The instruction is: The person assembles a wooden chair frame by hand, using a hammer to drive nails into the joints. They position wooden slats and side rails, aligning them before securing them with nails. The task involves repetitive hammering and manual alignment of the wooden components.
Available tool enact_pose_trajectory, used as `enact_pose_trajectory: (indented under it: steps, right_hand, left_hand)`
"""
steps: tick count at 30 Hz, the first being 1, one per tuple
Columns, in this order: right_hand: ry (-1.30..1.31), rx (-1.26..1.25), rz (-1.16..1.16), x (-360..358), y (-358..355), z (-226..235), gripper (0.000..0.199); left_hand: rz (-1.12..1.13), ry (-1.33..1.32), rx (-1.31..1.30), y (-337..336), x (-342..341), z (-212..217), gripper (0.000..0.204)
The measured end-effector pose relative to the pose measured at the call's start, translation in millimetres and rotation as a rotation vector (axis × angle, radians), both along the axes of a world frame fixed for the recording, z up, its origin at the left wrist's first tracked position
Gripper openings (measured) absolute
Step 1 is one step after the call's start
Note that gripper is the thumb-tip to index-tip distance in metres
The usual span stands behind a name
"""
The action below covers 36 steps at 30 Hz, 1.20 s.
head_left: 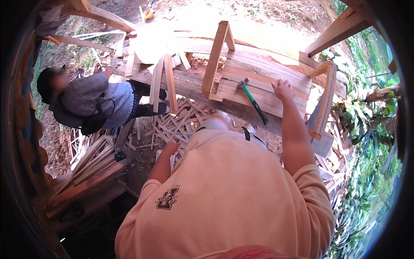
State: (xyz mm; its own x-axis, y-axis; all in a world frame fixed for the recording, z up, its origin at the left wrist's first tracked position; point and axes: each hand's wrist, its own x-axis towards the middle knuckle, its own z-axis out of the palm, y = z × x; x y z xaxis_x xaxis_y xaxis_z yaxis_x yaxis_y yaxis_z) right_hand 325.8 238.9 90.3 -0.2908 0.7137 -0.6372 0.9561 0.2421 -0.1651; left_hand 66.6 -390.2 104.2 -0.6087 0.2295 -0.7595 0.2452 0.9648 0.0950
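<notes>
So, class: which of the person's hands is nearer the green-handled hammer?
Right. The right hand rests on the planks just right of the hammer; the left hand hangs lower left, over wood offcuts.

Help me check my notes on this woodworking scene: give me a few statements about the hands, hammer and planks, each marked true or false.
1. The right hand rests on the stacked planks. True.
2. The right hand grips the hammer. False: the hammer lies on the planks beside the hand, apart from it.
3. The hammer has a green handle. True.
4. The left hand lies on the planks. False: it hangs low above the scrap wood strips on the ground.
5. Another person is at the far left. True.
</notes>
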Motion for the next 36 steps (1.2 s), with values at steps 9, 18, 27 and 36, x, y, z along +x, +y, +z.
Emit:
enact_pose_trajectory:
  steps: [9, 18, 27, 36]
  right_hand:
    - [0.218, 0.626, -0.453, 82, -16, -37, 0.054]
    - [0.289, 0.690, -0.788, 122, 14, -94, 0.066]
    - [0.235, 0.686, -0.864, 107, 13, -88, 0.068]
    - [0.524, 0.292, -0.123, 21, -136, 13, 0.047]
  left_hand:
    - [0.065, 0.212, 0.618, 248, -40, 37, 0.029]
    - [-0.169, 0.349, 0.801, 448, -41, -69, 0.049]
    - [-0.130, 0.436, 0.977, 457, -34, -102, 0.040]
    - [-0.001, 0.347, 0.974, 455, -36, -101, 0.043]
